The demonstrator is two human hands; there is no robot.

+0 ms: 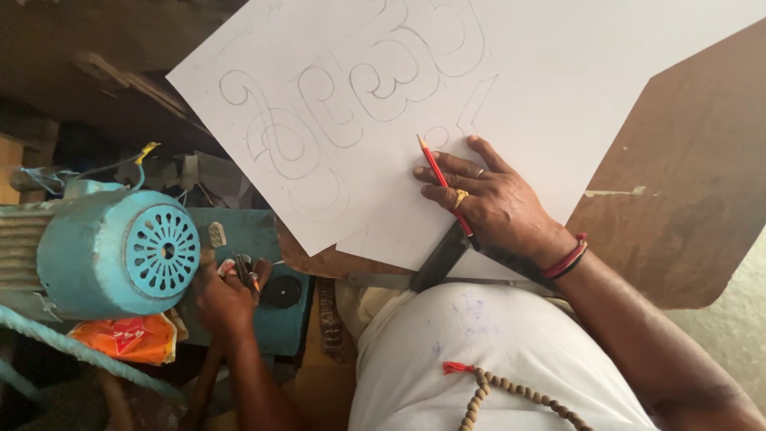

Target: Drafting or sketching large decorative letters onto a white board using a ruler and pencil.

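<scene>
Red pencil [444, 185] on white paper [558, 88] — light, stiff, snappable.
Right hand [487, 199] pins it under flat fingers on the desk [686, 199]; left hand [227, 295] grips small tools (unclear); best held mid-shaft.

Paper sheet [558, 72] beyond top edge

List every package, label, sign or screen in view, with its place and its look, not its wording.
Orange packet: crumpled plastic pouch with a red and white patch, lying under the turquoise motor, lower left.
White sheet: large paper on the brown board, bearing pencilled curly outlines.
</scene>
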